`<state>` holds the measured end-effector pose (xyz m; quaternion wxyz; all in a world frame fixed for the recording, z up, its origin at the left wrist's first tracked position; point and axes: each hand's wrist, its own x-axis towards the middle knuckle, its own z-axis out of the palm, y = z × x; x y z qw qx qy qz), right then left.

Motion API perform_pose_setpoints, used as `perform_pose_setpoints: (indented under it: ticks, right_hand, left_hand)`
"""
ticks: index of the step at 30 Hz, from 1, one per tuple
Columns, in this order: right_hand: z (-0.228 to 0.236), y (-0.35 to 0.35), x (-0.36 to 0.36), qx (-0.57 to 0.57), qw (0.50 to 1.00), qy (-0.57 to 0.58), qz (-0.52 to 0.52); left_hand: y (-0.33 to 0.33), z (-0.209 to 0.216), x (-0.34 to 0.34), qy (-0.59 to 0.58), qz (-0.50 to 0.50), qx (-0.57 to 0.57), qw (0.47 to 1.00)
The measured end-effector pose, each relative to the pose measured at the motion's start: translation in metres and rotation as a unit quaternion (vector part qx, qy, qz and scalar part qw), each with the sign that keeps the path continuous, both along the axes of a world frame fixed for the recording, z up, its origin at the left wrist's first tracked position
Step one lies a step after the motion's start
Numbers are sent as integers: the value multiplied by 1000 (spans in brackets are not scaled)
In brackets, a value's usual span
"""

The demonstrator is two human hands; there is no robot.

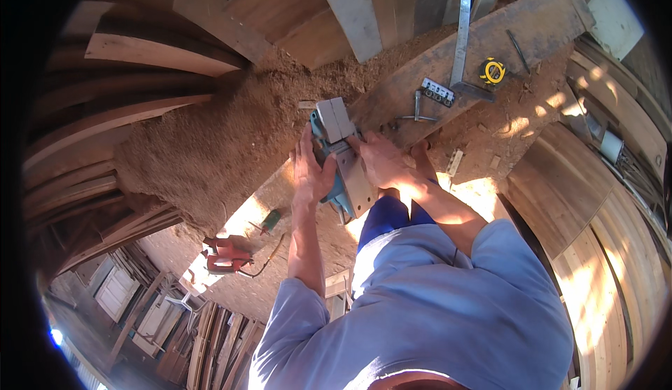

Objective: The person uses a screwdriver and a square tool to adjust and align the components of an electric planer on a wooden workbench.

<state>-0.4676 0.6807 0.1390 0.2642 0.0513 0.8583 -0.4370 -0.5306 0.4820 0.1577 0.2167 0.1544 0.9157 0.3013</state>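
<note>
An electric planer (352,173) with a teal body lies upside down on the plank bench, its flat metal sole facing up. Along its left side rests my left hand (308,172), with long fingers against the teal body and the thumb toward the sole. My right hand (383,160) is on the opposite side, its bent fingertips touching the planer near the gap between the two sole plates. Whatever those fingertips press or pinch is hidden. Past my right hand, a T-handled wrench (417,107) and a small metal block with round holes (437,92) lie on the bench.
Farther along the bench (539,23) are a metal square (462,37), a yellow-and-black tape measure (492,72) and a thin dark rod (519,51). A red power tool (227,255) with a cord sits left, near a green object (271,220). Sawdust (189,152) and stacked boards (161,51) surround the bench.
</note>
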Motion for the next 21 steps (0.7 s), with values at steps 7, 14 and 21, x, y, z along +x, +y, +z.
perform_pose_setpoints:
  ticks: [7,14,21]
  right_hand:
    - [-38,0,30,-182,942,16,-280]
    - [-24,-12,32,-117,968,91,-203]
    - [-8,-25,26,-91,976,96,-173]
  left_hand:
    - [5,9,7,4,14,-42,999]
    - [15,8,3,-14,38,-99,994]
    - [9,6,6,19,26,-48,998]
